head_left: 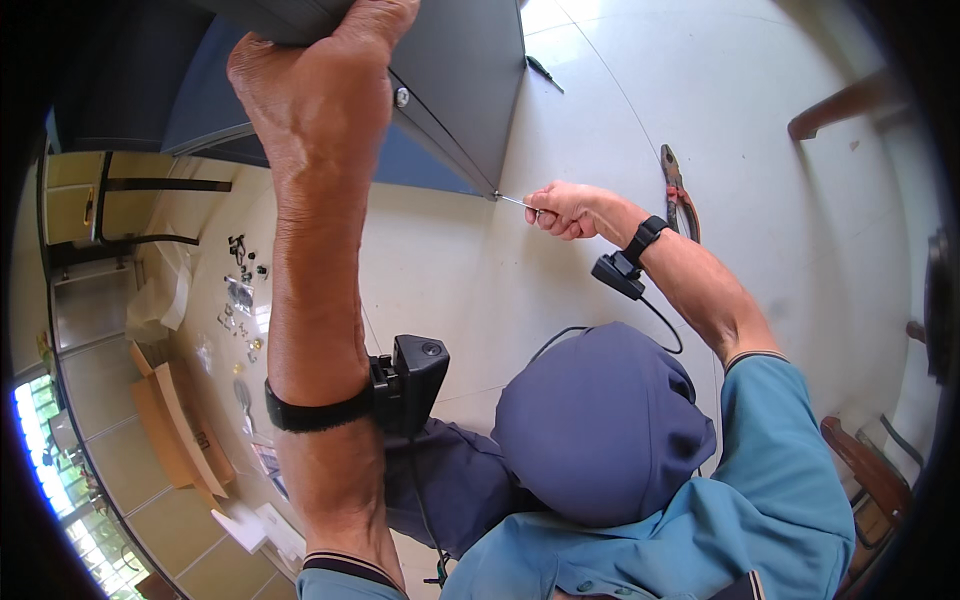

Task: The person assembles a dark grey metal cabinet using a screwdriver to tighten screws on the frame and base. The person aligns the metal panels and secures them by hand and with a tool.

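Observation:
A dark grey metal cabinet [460, 85] with blue inner faces and a small round lock fills the upper part of the view. My left hand [320, 95] reaches up to it and is closed round a dark grey edge [285, 18] at the top; most of its fingers are hidden. My right hand [566, 209] is closed on a thin metal rod-like tool [514, 202], whose tip touches the cabinet's lower corner near the floor. The fist hides the tool's rear end, so its exact kind cannot be told.
Pliers with red handles [676, 190] lie beside my right forearm. A dark screwdriver [544, 74] is on the floor past the cabinet. Small hardware [240, 290] is scattered at left, near an open cardboard box [180, 425]. Wooden furniture legs [845, 105] stand at right.

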The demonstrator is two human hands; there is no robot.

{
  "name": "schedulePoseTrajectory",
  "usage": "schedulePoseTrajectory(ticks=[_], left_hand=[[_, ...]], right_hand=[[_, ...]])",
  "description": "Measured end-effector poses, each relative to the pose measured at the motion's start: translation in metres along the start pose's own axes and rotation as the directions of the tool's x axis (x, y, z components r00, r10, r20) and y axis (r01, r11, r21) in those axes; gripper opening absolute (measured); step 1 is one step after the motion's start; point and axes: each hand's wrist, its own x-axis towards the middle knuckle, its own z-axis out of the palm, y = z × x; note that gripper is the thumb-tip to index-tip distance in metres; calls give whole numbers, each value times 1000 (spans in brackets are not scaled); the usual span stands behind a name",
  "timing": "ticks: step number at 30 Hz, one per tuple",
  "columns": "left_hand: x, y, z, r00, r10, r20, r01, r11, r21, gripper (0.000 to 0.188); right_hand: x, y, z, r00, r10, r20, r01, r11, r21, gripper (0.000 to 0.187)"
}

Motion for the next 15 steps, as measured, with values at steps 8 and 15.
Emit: schedulePoseTrajectory(ticks=[8, 15], left_hand=[[1, 2, -9, 998, -3, -61, 11, 993, 121, 35], [-13, 28, 16, 984, -99, -145, 98, 995, -15, 34]], right_hand=[[0, -1, 11, 998, -13, -68, 20, 995, 93, 20], [9, 40, 13, 505, -863, 13, 299, 161, -940, 7]])
